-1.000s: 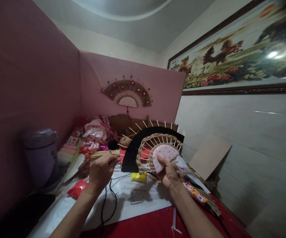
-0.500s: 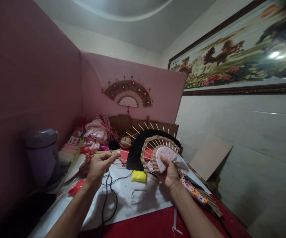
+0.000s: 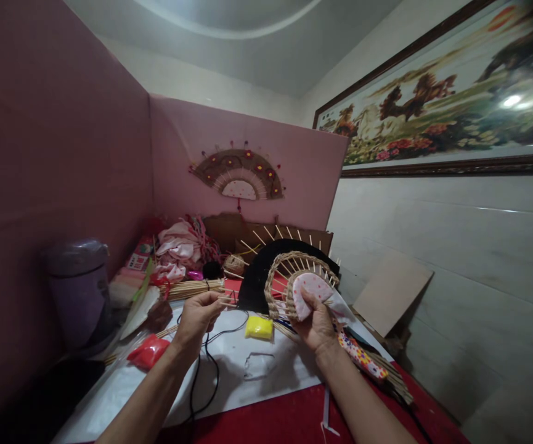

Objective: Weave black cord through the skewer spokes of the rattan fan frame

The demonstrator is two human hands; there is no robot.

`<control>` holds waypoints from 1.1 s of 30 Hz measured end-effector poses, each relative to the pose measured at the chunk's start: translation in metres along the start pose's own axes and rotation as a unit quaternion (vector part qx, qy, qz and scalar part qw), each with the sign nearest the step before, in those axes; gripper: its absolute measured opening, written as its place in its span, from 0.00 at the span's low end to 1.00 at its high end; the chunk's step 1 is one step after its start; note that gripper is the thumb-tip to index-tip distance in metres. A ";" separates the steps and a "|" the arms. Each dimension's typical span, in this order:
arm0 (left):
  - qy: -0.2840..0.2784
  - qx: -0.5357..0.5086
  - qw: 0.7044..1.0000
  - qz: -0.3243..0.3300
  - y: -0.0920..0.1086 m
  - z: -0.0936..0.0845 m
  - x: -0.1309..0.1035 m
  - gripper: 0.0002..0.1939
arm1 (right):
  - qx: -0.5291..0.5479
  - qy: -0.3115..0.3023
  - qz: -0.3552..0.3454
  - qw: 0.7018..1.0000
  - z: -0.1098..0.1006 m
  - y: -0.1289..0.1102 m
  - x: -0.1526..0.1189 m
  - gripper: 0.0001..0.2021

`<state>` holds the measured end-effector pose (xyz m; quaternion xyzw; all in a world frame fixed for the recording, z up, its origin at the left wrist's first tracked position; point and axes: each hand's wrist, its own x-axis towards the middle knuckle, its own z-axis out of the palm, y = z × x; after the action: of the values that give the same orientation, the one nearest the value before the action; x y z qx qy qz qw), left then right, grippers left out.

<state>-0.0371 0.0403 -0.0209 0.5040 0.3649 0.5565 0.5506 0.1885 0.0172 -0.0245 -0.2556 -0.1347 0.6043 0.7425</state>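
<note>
My right hand grips a handmade fan by its padded half-circle, white with red dots, thumb on the front. Woven brown twine surrounds this base, and a black band runs across thin wooden sticks whose bare tips poke out past it. At the fan's left end, my left hand is closed in a pinch beside the lowest stick tips. A black cord hangs below that hand and loops onto the white sheet; its end appears to be between the fingers.
A yellow packet and a red packet lie on the white sheet. Bundled sticks, a twine ball and pink cloth sit behind. Another decorated fan hangs on the pink panel. A lidded container stands left.
My left hand has moved right, up to the stick tips at the fan's left end, with the cord shifting along. The fan has moved slightly right in my right hand.
</note>
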 end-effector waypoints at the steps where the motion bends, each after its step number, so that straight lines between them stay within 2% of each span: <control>1: -0.001 -0.010 1.000 -0.005 0.000 0.000 0.000 0.14 | 0.001 -0.002 -0.003 1.000 0.000 0.000 0.000 0.09; 8: 0.001 -0.024 1.000 -0.017 0.001 0.003 -0.001 0.14 | -0.011 -0.006 -0.013 1.000 -0.003 0.003 0.002 0.09; 19: -0.005 -0.004 1.000 -0.001 0.005 0.007 -0.005 0.13 | 0.000 -0.002 -0.014 1.000 -0.004 0.003 0.002 0.09; 33: -0.003 -0.031 0.998 -0.051 -0.001 0.015 -0.006 0.10 | -0.003 -0.009 0.001 1.000 -0.008 0.007 0.006 0.09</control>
<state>-0.0227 0.0320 -0.0191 0.4693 0.3708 0.5372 0.5947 0.1883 0.0222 -0.0356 -0.2526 -0.1430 0.6072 0.7396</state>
